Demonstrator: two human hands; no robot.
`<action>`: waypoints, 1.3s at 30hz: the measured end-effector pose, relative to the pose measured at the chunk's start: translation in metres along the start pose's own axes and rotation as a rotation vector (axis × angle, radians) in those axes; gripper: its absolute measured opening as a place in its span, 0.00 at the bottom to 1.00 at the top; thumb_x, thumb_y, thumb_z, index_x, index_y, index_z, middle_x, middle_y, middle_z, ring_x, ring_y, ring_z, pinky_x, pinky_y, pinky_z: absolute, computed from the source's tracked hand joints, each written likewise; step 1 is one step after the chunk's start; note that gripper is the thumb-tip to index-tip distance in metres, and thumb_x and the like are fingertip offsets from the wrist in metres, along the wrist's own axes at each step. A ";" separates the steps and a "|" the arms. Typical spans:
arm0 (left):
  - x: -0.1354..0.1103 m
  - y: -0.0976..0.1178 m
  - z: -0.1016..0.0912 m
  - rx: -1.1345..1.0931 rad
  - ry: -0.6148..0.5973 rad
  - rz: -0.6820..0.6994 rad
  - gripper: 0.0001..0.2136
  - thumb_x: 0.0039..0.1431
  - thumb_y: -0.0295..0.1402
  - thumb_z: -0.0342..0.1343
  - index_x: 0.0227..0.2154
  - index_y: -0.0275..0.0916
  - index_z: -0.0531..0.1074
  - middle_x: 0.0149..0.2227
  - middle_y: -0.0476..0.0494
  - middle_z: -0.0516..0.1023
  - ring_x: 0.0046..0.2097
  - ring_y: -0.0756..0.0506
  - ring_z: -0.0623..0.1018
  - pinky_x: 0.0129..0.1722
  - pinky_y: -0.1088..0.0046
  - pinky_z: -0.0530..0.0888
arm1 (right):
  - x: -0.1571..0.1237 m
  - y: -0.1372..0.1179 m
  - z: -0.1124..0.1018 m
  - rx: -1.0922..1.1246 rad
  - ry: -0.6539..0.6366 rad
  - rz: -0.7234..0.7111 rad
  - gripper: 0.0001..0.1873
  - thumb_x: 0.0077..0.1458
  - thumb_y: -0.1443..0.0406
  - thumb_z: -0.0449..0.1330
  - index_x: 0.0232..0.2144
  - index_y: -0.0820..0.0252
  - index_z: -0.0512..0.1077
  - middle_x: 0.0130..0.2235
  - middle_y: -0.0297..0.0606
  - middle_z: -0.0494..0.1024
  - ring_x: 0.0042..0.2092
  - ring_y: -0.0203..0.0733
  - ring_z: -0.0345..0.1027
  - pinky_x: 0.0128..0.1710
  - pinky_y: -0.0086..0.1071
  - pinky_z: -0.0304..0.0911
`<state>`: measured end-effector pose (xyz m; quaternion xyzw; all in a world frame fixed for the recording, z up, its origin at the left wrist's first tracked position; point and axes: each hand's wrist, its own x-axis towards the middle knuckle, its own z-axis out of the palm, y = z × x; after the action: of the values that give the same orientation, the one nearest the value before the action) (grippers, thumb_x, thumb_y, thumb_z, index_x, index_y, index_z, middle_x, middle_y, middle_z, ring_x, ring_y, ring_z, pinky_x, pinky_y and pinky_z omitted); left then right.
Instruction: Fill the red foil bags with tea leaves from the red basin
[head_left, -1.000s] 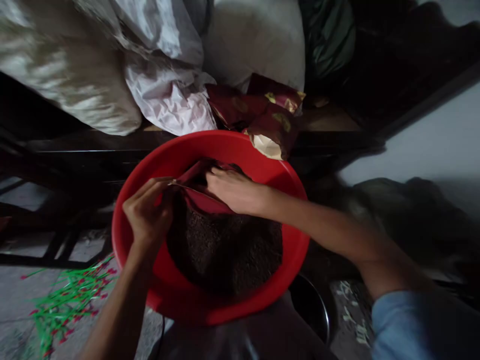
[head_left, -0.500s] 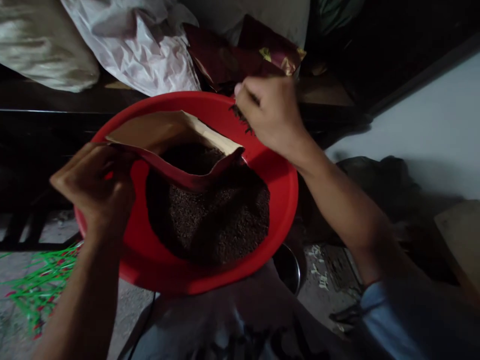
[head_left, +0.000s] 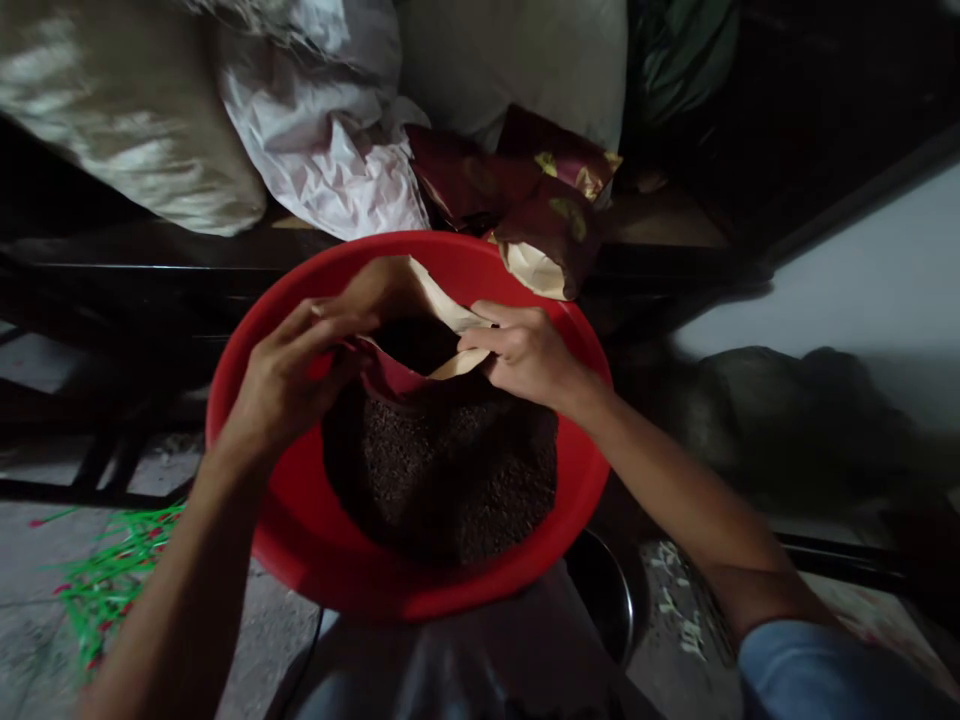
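A paper bag (head_left: 397, 375), dark red outside and tan inside, stands with its mouth open in a big red basin (head_left: 292, 510). Loose dark brown bits (head_left: 442, 470), like tea leaves, lie over the basin's bottom, and more dark stuff shows inside the bag. My left hand (head_left: 296, 375) is at the left of the bag's mouth, its fingers closed on the edge. On the opposite side, my right hand (head_left: 529, 355) pinches the bag's rim between thumb and fingers. The bag's lower part is hidden.
Several dark red packets (head_left: 469, 180) lie behind the basin; one open bag (head_left: 536, 265) overhangs its rim. A white sack (head_left: 337, 150) and a beige sack (head_left: 142, 120) stand behind. Green strips (head_left: 120, 570) litter the floor at left; a metal pot (head_left: 607, 600) is at lower right.
My right hand has come down from the basin's far rim, where it held a clump of dark bits, to the bag's right edge. My left hand has shifted right; the bag's mouth is narrower.
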<state>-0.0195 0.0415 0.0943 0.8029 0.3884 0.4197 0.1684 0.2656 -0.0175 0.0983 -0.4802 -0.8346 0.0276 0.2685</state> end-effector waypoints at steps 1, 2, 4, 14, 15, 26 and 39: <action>0.003 0.002 -0.008 0.064 -0.005 0.082 0.05 0.59 0.38 0.63 0.32 0.44 0.80 0.38 0.47 0.82 0.39 0.47 0.80 0.39 0.73 0.77 | 0.003 0.002 -0.002 0.029 0.033 -0.034 0.13 0.65 0.72 0.57 0.33 0.57 0.79 0.42 0.38 0.80 0.43 0.40 0.75 0.41 0.34 0.68; 0.004 0.004 -0.015 0.121 0.019 0.156 0.06 0.61 0.37 0.61 0.30 0.43 0.81 0.34 0.48 0.81 0.35 0.49 0.79 0.37 0.74 0.75 | 0.005 0.003 -0.006 0.055 0.065 -0.058 0.12 0.66 0.69 0.58 0.32 0.57 0.79 0.41 0.37 0.81 0.42 0.40 0.76 0.41 0.34 0.69; 0.000 0.010 -0.026 0.211 0.139 0.235 0.06 0.61 0.34 0.61 0.30 0.44 0.82 0.30 0.50 0.79 0.30 0.51 0.76 0.32 0.76 0.72 | 0.004 0.000 -0.015 0.072 0.123 -0.056 0.12 0.67 0.64 0.61 0.30 0.56 0.77 0.40 0.37 0.82 0.41 0.41 0.77 0.42 0.36 0.70; -0.036 0.015 -0.039 0.137 -0.005 0.137 0.06 0.63 0.31 0.60 0.35 0.47 0.82 0.34 0.48 0.85 0.33 0.47 0.84 0.33 0.73 0.80 | -0.022 -0.014 -0.021 -0.008 0.181 -0.055 0.12 0.61 0.75 0.57 0.30 0.54 0.73 0.29 0.31 0.78 0.31 0.38 0.74 0.33 0.32 0.67; -0.038 0.015 -0.042 0.147 0.012 0.178 0.08 0.63 0.29 0.59 0.36 0.48 0.82 0.36 0.48 0.86 0.35 0.46 0.85 0.36 0.73 0.81 | -0.023 -0.012 -0.024 -0.042 0.212 -0.095 0.14 0.59 0.76 0.55 0.27 0.54 0.71 0.26 0.31 0.76 0.29 0.38 0.71 0.31 0.33 0.65; -0.056 0.033 -0.008 0.122 0.116 0.300 0.10 0.64 0.19 0.59 0.42 0.40 0.79 0.37 0.46 0.83 0.37 0.49 0.83 0.39 0.77 0.80 | -0.001 -0.051 -0.029 -0.343 0.014 -0.248 0.04 0.62 0.71 0.61 0.37 0.59 0.76 0.38 0.39 0.80 0.41 0.47 0.71 0.41 0.41 0.63; -0.045 0.050 0.019 0.082 0.160 0.334 0.07 0.61 0.18 0.62 0.38 0.34 0.74 0.29 0.46 0.75 0.30 0.50 0.74 0.29 0.74 0.72 | 0.011 -0.055 -0.004 -0.025 0.102 -0.288 0.09 0.68 0.72 0.59 0.35 0.62 0.78 0.32 0.34 0.80 0.36 0.38 0.74 0.39 0.35 0.67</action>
<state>0.0037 -0.0241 0.0883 0.8264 0.2787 0.4882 0.0323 0.2199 -0.0393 0.1227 -0.3594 -0.8804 -0.0462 0.3059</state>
